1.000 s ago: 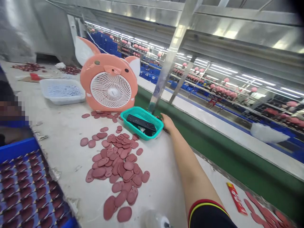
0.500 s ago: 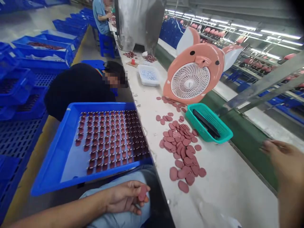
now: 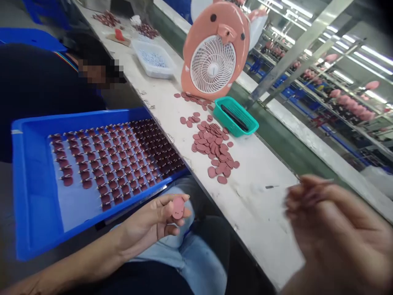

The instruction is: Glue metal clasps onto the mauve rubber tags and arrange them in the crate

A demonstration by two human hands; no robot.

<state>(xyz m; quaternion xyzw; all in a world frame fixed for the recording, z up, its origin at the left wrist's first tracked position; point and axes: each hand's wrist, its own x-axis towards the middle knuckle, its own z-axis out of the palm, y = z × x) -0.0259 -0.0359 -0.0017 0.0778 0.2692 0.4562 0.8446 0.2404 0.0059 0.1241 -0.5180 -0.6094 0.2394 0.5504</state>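
My left hand point(image 3: 153, 219) pinches a dusty-red oval disc point(image 3: 178, 207) between thumb and fingers, above my lap. Small dark holes show near the disc's lower edge. My right hand point(image 3: 331, 229) is raised over the right part of the bench, blurred, its fingers drawn together. Something thin seems to poke out at the fingertips, too smeared to name. A loose pile of similar discs point(image 3: 215, 143) lies on the white bench point(image 3: 258, 209). Left of the bench, a blue tray point(image 3: 37, 237) holds rows of dark red discs with small metal-looking parts on white paper.
Behind the pile stand a green basket point(image 3: 253, 128) with a black object inside and a pig-shaped fan point(image 3: 196, 49). Farther back is a white tub point(image 3: 153, 61) of small bits. A small thin tool point(image 3: 272, 187) lies on the bench. A person in dark clothing point(image 3: 39, 86) bends beyond the tray.
The view has swung right and down. My right hand has come inward from the right edge, closer to the camera. My left hand still holds the disc, now showing its holed face.
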